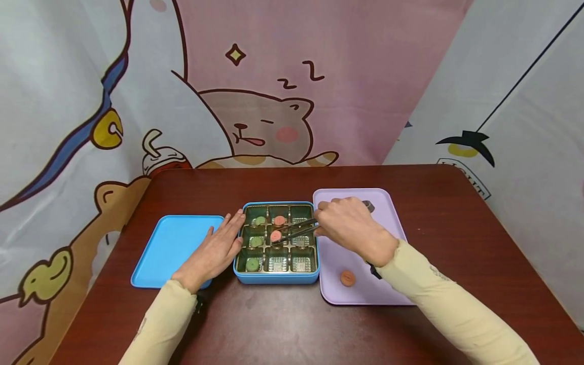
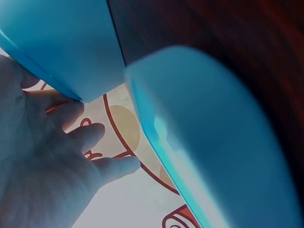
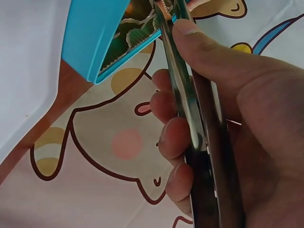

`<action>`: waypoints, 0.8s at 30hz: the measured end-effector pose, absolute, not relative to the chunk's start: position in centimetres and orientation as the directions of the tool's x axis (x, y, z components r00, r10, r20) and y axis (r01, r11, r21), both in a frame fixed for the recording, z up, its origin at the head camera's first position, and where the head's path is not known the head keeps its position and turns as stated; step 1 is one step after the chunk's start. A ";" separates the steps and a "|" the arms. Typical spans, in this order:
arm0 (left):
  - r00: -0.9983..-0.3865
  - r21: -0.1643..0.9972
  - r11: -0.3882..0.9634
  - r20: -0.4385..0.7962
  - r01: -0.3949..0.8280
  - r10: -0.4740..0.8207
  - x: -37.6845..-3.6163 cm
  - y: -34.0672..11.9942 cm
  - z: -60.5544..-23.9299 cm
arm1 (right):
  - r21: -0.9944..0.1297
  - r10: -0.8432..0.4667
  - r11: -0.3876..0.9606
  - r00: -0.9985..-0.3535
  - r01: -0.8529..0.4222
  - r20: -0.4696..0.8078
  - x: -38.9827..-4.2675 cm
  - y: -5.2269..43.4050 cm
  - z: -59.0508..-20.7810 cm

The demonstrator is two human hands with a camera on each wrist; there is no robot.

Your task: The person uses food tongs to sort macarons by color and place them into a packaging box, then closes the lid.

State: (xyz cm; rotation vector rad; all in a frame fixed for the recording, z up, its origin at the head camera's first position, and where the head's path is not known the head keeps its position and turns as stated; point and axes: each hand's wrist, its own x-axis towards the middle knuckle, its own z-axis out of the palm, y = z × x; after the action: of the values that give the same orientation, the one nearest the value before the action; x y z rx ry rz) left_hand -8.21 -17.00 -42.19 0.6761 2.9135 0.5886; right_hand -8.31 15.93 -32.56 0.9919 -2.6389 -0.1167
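A blue box (image 1: pixel 276 278) with a nine-cell gold insert sits mid-table. Its left column holds three green sweets (image 1: pixel 256 242); a pink sweet (image 1: pixel 279 220) lies in the top middle cell. My right hand (image 1: pixel 326 219) grips dark metal tongs (image 1: pixel 296 232), whose tips are closed on another pink sweet (image 1: pixel 275 235) over the centre cell. In the right wrist view my fingers (image 3: pixel 173 137) wrap the tongs (image 3: pixel 187 95) beside the box corner (image 3: pixel 92 38). My left hand (image 1: pixel 223 238) rests flat against the box's left side, fingers straight; the left wrist view shows this hand (image 2: pixel 57 156) beside the box wall (image 2: pixel 213 142).
A blue lid (image 1: pixel 171 248) lies left of the box, partly under my left hand. A lilac tray (image 1: pixel 388 213) lies to the right with one orange-brown sweet (image 1: pixel 347 278) near its front. The dark wooden table (image 1: pixel 456 203) is backed by cartoon-printed curtains.
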 end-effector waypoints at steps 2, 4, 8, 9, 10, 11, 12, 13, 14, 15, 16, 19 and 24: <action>-0.897 0.392 0.826 -0.003 0.405 0.441 -8.2 -17.0 -42.2 | 0.198 -0.654 0.756 -0.708 -0.624 0.265 -8.3 15.7 -32.4; -0.897 0.394 0.824 0.000 0.407 0.443 -8.2 -17.0 -42.2 | 0.206 -0.655 0.755 -0.709 -0.622 0.260 -8.3 15.6 -32.4; -0.897 0.394 0.825 -0.005 0.405 0.442 -8.2 -16.9 -42.2 | 0.206 -0.657 0.754 -0.714 -0.624 0.242 -8.3 15.4 -32.4; -0.895 0.393 0.824 -0.003 0.408 0.445 -8.2 -16.9 -42.2 | 0.206 -0.656 0.754 -0.715 -0.623 0.240 -8.3 15.4 -32.4; -0.895 0.392 0.824 -0.001 0.410 0.446 -8.2 -16.9 -42.2 | 0.206 -0.656 0.755 -0.717 -0.623 0.238 -8.3 15.4 -32.5; -0.894 0.392 0.822 0.003 0.413 0.448 -8.2 -16.8 -42.1 | 0.207 -0.655 0.756 -0.717 -0.622 0.239 -8.2 15.5 -32.5; -0.894 0.394 0.821 0.005 0.413 0.448 -8.3 -16.8 -42.1 | 0.208 -0.654 0.756 -0.717 -0.620 0.242 -8.2 15.5 -32.6; -0.893 0.395 0.819 0.009 0.417 0.451 -8.3 -16.8 -42.1 | 0.208 -0.653 0.757 -0.716 -0.619 0.245 -8.2 15.6 -32.6; -0.892 0.395 0.818 0.013 0.419 0.451 -8.3 -16.8 -42.1 | 0.205 -0.652 0.758 -0.716 -0.618 0.250 -8.1 15.8 -32.7; -0.892 0.395 0.817 0.016 0.421 0.453 -8.3 -16.8 -42.1 | 0.202 -0.650 0.759 -0.716 -0.618 0.253 -8.1 15.9 -32.8; -0.891 0.394 0.816 0.016 0.422 0.453 -8.3 -16.8 -42.1 | 0.196 -0.649 0.761 -0.716 -0.619 0.257 -8.1 16.1 -32.9; -0.892 0.398 0.817 0.003 0.416 0.453 -8.3 -16.8 -42.2 | 0.178 -0.638 0.770 -0.725 -0.613 0.260 -7.9 16.7 -33.2; -0.898 0.402 0.825 -0.015 0.397 0.440 -8.3 -16.9 -42.3 | 0.163 -0.619 0.785 -0.742 -0.598 0.257 -7.5 17.5 -33.4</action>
State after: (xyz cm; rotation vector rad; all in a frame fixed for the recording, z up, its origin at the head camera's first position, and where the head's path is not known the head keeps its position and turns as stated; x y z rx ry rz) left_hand -8.25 -16.94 -42.26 0.6670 2.8981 0.6033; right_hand -7.48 17.53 -33.40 0.9373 -2.6798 -0.1008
